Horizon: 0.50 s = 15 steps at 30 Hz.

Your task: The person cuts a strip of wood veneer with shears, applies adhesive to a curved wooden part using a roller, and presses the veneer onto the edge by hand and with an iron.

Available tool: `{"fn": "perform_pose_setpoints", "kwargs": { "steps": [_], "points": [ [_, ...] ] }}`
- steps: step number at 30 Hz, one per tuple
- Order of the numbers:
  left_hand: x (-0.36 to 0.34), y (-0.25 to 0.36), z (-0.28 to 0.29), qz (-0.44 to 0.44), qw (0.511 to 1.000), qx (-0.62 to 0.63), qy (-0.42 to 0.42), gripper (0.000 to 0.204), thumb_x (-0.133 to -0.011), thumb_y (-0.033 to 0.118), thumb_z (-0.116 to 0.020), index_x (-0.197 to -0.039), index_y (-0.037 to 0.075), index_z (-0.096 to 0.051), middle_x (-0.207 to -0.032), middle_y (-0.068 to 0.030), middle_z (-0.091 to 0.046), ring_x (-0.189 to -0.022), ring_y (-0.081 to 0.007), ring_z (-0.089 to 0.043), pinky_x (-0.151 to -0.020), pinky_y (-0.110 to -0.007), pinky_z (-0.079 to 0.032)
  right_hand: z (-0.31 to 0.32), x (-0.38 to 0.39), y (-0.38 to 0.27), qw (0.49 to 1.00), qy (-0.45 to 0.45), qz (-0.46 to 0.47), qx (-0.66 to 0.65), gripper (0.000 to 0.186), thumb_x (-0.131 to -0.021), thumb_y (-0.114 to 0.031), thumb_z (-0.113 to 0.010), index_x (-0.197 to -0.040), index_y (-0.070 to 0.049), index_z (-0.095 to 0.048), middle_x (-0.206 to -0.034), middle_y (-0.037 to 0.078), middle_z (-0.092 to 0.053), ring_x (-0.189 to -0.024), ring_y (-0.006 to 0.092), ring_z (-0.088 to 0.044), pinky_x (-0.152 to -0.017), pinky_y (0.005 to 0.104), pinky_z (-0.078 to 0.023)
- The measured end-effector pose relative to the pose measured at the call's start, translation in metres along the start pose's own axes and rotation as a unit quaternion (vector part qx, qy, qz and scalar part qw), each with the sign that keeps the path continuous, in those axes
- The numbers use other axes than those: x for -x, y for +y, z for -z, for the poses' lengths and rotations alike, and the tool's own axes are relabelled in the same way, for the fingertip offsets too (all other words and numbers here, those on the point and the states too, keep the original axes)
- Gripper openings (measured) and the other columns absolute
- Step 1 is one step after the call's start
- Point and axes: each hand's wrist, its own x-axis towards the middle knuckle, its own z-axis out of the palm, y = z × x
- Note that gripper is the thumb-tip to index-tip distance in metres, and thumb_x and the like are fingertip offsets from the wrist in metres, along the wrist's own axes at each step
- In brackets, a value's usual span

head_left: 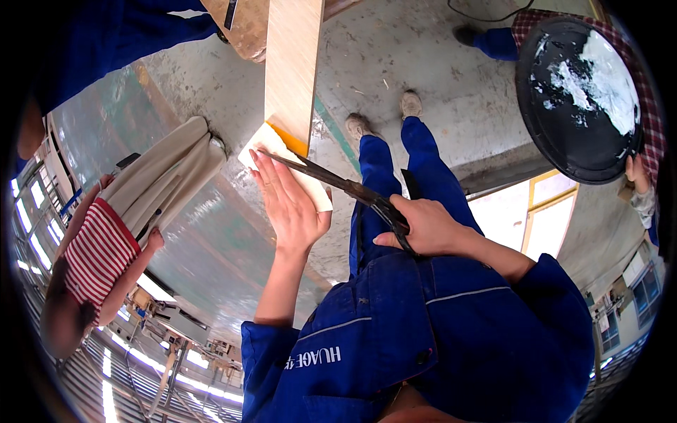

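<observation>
My left hand holds a cream, thin piece with a yellow strip along its upper edge, fingers lying close together on it. This piece is at the lower end of a long pale wooden board; whether they are joined I cannot tell. My right hand grips dark metal scissors by the handles. The long blades slant up to the left across the cream piece, their tips beside my left fingertips. The far end of the board runs out of the top of the view.
A worn brown tabletop is behind the board. A person in a striped top holds cream cloth at left. At right a co-worker's hand holds a round black tray smeared with white. Another person's blue sleeve fills the upper left.
</observation>
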Motion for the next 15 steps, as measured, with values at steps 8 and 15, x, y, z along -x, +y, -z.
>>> {"fn": "perform_pose_setpoints", "kwargs": {
  "steps": [8, 15],
  "points": [
    [-0.001, 0.009, 0.007, 0.001, 1.0, 0.012, 0.008, 0.089, -0.087, 0.037, -0.053, -0.144, -0.017, -0.011, -0.149, -0.0408, -0.01, -0.139, -0.0586, -0.012, -0.112, -0.063, -0.017, -0.007, 0.004, 0.006, 1.0, 0.013, 0.009, 0.006, 0.059, -0.079, -0.059, -0.07, -0.077, -0.004, -0.047, -0.065, 0.012, -0.058, -0.064, 0.0345, -0.062, -0.057, 0.0427, -0.045],
    [0.002, 0.03, 0.007, 0.015, 0.999, 0.036, -0.002, 0.09, -0.09, 0.043, -0.048, -0.144, -0.017, -0.01, -0.15, -0.0413, -0.009, -0.14, -0.0573, -0.011, -0.113, -0.061, -0.014, -0.009, 0.024, 0.018, 0.999, 0.023, 0.018, -0.02, 0.056, -0.081, -0.053, -0.071, -0.076, -0.003, -0.047, -0.061, 0.015, -0.054, -0.06, 0.0357, -0.059, -0.054, 0.0422, -0.043]
  ]
}}
